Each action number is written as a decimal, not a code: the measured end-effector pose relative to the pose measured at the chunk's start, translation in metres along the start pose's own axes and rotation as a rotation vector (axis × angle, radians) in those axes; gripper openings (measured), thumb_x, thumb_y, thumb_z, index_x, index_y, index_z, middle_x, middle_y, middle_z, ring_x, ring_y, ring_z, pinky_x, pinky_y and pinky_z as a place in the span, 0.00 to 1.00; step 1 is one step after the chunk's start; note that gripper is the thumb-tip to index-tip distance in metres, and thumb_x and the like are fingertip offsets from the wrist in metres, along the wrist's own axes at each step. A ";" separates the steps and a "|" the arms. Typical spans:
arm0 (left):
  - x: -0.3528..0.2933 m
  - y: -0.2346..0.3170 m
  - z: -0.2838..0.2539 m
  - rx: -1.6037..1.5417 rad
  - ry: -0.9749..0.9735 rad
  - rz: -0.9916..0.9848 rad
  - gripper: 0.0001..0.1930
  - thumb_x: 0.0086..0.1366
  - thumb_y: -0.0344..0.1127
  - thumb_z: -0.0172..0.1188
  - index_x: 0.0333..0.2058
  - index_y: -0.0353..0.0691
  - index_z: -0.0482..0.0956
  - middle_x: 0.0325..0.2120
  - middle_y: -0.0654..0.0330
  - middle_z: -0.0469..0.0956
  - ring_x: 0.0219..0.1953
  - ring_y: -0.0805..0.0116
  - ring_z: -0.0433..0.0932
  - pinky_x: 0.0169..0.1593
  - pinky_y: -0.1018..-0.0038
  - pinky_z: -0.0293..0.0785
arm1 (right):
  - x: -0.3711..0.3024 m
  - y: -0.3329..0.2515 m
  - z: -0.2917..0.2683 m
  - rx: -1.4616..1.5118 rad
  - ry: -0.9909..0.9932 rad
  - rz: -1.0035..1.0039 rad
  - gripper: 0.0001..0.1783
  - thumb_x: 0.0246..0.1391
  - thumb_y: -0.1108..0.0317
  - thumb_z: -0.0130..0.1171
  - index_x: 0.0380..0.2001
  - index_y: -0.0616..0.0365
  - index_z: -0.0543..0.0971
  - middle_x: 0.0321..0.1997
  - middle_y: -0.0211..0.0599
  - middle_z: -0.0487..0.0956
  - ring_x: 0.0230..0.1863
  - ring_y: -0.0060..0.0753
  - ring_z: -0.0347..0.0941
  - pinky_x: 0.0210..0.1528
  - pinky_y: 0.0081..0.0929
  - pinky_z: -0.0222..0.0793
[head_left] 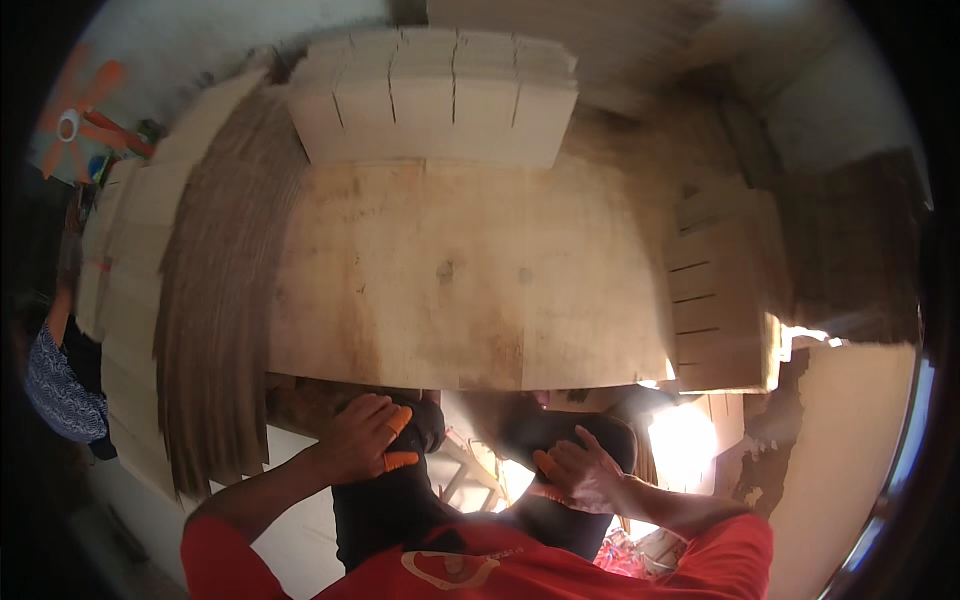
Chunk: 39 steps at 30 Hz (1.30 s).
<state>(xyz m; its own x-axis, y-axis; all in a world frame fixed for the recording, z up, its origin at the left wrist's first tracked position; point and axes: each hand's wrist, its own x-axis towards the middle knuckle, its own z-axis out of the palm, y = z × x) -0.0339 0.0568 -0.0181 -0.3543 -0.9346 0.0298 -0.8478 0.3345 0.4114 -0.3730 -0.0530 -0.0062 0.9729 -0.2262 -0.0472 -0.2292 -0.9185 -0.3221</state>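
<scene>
Tabletop (470, 290) of worn wood, flanked at left by brown sheets (225, 270), bears a stack of slotted board (430, 110) along its far edge. Off its near edge, the person's left hand (360, 442) rests loosely spread over one thigh (370, 510), the right hand (585, 478), slackly bent, over the other; both wear orange finger covers (399, 420).

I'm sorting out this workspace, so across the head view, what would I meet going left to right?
Orange fan, stack of brown sheets, left hand, right hand, pale stack with dark slits.
</scene>
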 end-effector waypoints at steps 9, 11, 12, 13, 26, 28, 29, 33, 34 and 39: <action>0.042 -0.021 -0.003 -0.326 -0.095 -0.175 0.29 0.49 0.46 0.66 0.44 0.30 0.69 0.29 0.50 0.75 0.33 0.52 0.76 0.38 0.63 0.72 | 0.023 0.068 -0.005 0.484 -0.079 0.099 0.20 0.58 0.50 0.47 0.25 0.56 0.69 0.20 0.40 0.72 0.27 0.47 0.70 0.34 0.39 0.64; 0.045 -0.023 -0.002 -0.362 -0.307 -0.329 0.29 0.52 0.46 0.64 0.46 0.32 0.68 0.32 0.48 0.77 0.34 0.48 0.76 0.39 0.59 0.72 | 0.029 0.071 -0.007 0.523 -0.229 0.191 0.21 0.59 0.49 0.44 0.27 0.57 0.69 0.21 0.42 0.73 0.29 0.51 0.71 0.36 0.45 0.65; 0.047 -0.022 -0.003 -0.374 -0.339 -0.390 0.28 0.52 0.47 0.63 0.46 0.32 0.68 0.33 0.47 0.76 0.36 0.48 0.76 0.40 0.59 0.72 | 0.029 0.073 -0.007 0.536 -0.325 0.251 0.21 0.59 0.49 0.44 0.28 0.57 0.69 0.22 0.43 0.73 0.30 0.52 0.71 0.37 0.47 0.65; 0.049 -0.020 -0.005 -0.386 -0.370 -0.453 0.28 0.53 0.47 0.63 0.46 0.32 0.68 0.35 0.46 0.76 0.38 0.47 0.76 0.41 0.58 0.71 | 0.037 0.074 -0.017 0.504 -0.376 0.236 0.21 0.59 0.49 0.44 0.31 0.58 0.69 0.25 0.44 0.75 0.32 0.52 0.72 0.38 0.47 0.65; 0.291 -0.200 -0.299 -1.071 1.125 -0.743 0.33 0.61 0.43 0.56 0.62 0.42 0.56 0.60 0.57 0.59 0.62 0.65 0.57 0.62 0.68 0.55 | 0.149 0.259 -0.357 0.797 1.225 0.917 0.37 0.54 0.50 0.56 0.61 0.61 0.59 0.48 0.39 0.71 0.41 0.28 0.68 0.41 0.30 0.69; 0.332 -0.210 -0.349 -1.290 1.181 -0.706 0.36 0.60 0.49 0.58 0.62 0.41 0.56 0.58 0.59 0.59 0.62 0.64 0.56 0.62 0.67 0.55 | 0.150 0.288 -0.414 0.957 1.279 0.849 0.42 0.51 0.46 0.56 0.63 0.58 0.57 0.56 0.40 0.64 0.49 0.34 0.65 0.49 0.36 0.66; 0.341 -0.214 -0.369 -1.334 1.165 -0.739 0.39 0.58 0.53 0.60 0.62 0.40 0.56 0.58 0.60 0.59 0.62 0.62 0.56 0.62 0.67 0.55 | 0.155 0.304 -0.429 0.987 1.238 0.853 0.43 0.51 0.45 0.56 0.63 0.56 0.56 0.57 0.41 0.63 0.51 0.38 0.64 0.51 0.38 0.64; 0.372 -0.241 -0.401 -1.433 1.076 -0.680 0.46 0.52 0.65 0.59 0.59 0.35 0.57 0.58 0.48 0.58 0.60 0.58 0.59 0.60 0.67 0.58 | 0.191 0.330 -0.476 1.017 1.007 1.108 0.38 0.54 0.50 0.50 0.64 0.53 0.54 0.58 0.43 0.62 0.51 0.37 0.67 0.47 0.38 0.70; 0.382 -0.238 -0.400 -1.504 1.013 -0.663 0.47 0.53 0.65 0.59 0.59 0.33 0.57 0.58 0.47 0.58 0.59 0.57 0.59 0.60 0.66 0.59 | 0.195 0.335 -0.477 1.042 0.978 1.115 0.37 0.55 0.51 0.49 0.64 0.55 0.55 0.58 0.44 0.63 0.50 0.38 0.68 0.46 0.38 0.71; 0.406 -0.252 -0.418 -1.542 0.922 -0.784 0.47 0.52 0.67 0.57 0.55 0.28 0.60 0.53 0.43 0.62 0.54 0.56 0.65 0.57 0.62 0.64 | 0.195 0.367 -0.465 1.340 0.955 0.805 0.29 0.57 0.61 0.51 0.57 0.66 0.62 0.51 0.48 0.70 0.46 0.40 0.73 0.42 0.35 0.75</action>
<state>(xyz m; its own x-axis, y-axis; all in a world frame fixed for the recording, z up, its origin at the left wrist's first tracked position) 0.2010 -0.4579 0.2709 0.5786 -0.7378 -0.3476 0.5027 -0.0130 0.8643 -0.2810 -0.5849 0.3058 0.1939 -0.9568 -0.2167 0.0639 0.2328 -0.9704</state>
